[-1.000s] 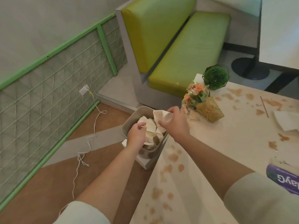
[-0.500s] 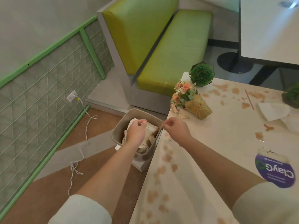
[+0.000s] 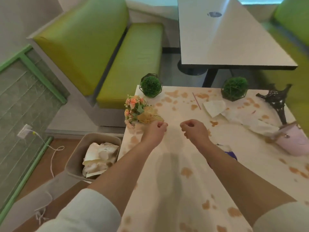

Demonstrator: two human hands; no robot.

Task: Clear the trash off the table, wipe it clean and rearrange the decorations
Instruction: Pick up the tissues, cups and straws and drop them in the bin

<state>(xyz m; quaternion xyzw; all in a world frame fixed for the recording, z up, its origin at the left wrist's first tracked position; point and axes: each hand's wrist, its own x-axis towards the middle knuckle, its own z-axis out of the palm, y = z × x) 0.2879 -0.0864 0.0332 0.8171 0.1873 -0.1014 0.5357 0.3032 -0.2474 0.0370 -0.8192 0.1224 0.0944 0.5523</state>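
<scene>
Brown stains cover the pale table (image 3: 175,190). My left hand (image 3: 154,132) and my right hand (image 3: 194,131) hover side by side over its middle, fingers loosely curled, holding nothing. A grey bin (image 3: 75,158) full of crumpled stained paper (image 3: 98,156) stands on the floor at the table's left edge. Crumpled napkins (image 3: 214,107) and a thin pink straw (image 3: 196,100) lie at the far right. A tipped pink cup (image 3: 296,141) rests at the right edge. Decorations: a flower bouquet (image 3: 138,109), two green ball plants (image 3: 150,85) (image 3: 235,88), a dark tower model (image 3: 277,101).
A purple-labelled item (image 3: 231,153) peeks out behind my right forearm. A green bench (image 3: 130,64) stands beyond the table's far left corner, another table (image 3: 225,39) behind. A white cable (image 3: 53,158) trails on the wooden floor from a wall socket (image 3: 24,131).
Both hands left the bin after dropping the stained paper in it and moved right, over the table. My view swung right, bringing the cup, tower and second plant into sight.
</scene>
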